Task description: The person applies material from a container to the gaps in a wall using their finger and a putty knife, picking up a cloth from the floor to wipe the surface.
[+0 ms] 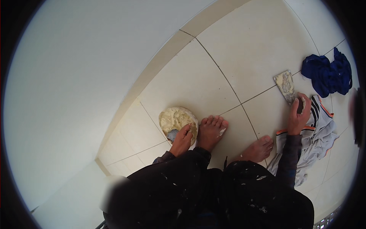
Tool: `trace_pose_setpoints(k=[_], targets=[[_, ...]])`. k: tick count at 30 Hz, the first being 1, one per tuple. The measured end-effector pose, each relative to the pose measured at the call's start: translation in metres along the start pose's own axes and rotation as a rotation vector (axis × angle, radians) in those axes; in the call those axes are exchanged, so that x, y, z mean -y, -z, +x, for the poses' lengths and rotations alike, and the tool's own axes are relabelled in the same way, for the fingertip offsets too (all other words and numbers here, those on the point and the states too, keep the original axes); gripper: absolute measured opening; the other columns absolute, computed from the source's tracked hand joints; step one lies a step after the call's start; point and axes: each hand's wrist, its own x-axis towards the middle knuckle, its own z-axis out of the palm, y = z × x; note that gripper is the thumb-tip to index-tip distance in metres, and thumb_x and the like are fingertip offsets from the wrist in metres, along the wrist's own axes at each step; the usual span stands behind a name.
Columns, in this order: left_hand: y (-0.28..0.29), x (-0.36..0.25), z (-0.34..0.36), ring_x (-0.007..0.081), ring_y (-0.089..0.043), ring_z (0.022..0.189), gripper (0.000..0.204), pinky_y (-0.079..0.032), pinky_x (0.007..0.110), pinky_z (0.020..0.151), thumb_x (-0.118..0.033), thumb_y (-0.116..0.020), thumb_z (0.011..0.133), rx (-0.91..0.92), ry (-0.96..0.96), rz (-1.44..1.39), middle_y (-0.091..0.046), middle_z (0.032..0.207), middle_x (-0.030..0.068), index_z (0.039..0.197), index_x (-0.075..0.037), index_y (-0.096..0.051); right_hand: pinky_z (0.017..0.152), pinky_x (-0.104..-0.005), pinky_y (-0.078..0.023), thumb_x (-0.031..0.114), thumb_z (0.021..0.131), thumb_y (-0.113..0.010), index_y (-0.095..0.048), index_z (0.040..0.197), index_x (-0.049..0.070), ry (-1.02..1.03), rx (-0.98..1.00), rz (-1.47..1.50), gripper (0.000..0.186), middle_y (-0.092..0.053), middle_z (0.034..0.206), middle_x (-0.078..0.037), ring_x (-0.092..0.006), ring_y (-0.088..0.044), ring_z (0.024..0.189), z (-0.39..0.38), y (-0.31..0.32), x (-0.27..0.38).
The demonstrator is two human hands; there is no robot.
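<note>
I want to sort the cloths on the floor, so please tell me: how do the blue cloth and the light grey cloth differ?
The blue cloth looks plain; the light grey cloth has orange edging and dark stripes. The blue cloth is bunched into a compact heap; the light grey cloth stretches out longer. Both lie crumpled on the tiled floor.

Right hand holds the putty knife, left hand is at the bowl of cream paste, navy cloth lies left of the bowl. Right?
Not quite: the head view shows the navy cloth at far right, not left of the bowl. Rest stands: right hand holds the putty knife, left hand is at the bowl of cream paste.
</note>
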Motion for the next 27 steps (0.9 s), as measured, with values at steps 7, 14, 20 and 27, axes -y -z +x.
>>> trace_pose_setpoints(k=[7,14,20,27], targets=[[0.028,-0.040,-0.006,0.0105,-0.054,0.082,0.033,-0.045,0.026,0.071,-0.003,-0.042,0.091,-0.029,0.030,-0.035,-0.060,0.094,0.0038,0.118,0.001,-0.061,0.101,-0.0412,-0.046,0.004,0.093,-0.061,-0.063,0.114,-0.002,-0.018,-0.014,0.017,0.022,-0.064,0.115,-0.017,-0.0340,-0.062,0.111,0.004,0.003,0.011],[-0.044,-0.238,0.126,0.0323,-0.057,0.105,0.047,-0.047,0.045,0.090,-0.008,-0.061,0.080,-0.200,-0.996,1.341,-0.062,0.115,0.0162,0.126,0.001,-0.061,0.098,-0.0419,-0.047,0.002,0.090,-0.063,-0.064,0.112,-0.003,-0.007,-0.014,-0.006,0.023,-0.064,0.113,-0.018,-0.0359,-0.062,0.107,0.008,0.007,0.015],[-0.110,-0.319,0.262,0.0187,-0.052,0.114,0.040,-0.041,0.034,0.092,-0.014,-0.059,0.089,-0.324,-1.315,1.980,-0.061,0.115,0.0048,0.128,-0.003,-0.064,0.097,-0.0413,-0.048,0.001,0.088,-0.064,-0.064,0.112,-0.002,-0.053,-0.009,0.067,0.024,-0.064,0.112,-0.018,-0.0353,-0.062,0.107,0.010,0.012,0.021],[-0.113,-0.331,0.300,0.0162,-0.050,0.116,0.036,-0.038,0.032,0.095,-0.017,-0.054,0.096,-0.410,-1.230,2.274,-0.060,0.117,0.0006,0.129,-0.007,-0.064,0.094,-0.0414,-0.049,-0.001,0.087,-0.064,-0.064,0.111,-0.003,-0.095,0.022,0.123,0.024,-0.064,0.112,-0.019,-0.0357,-0.062,0.104,0.009,0.012,0.021]])
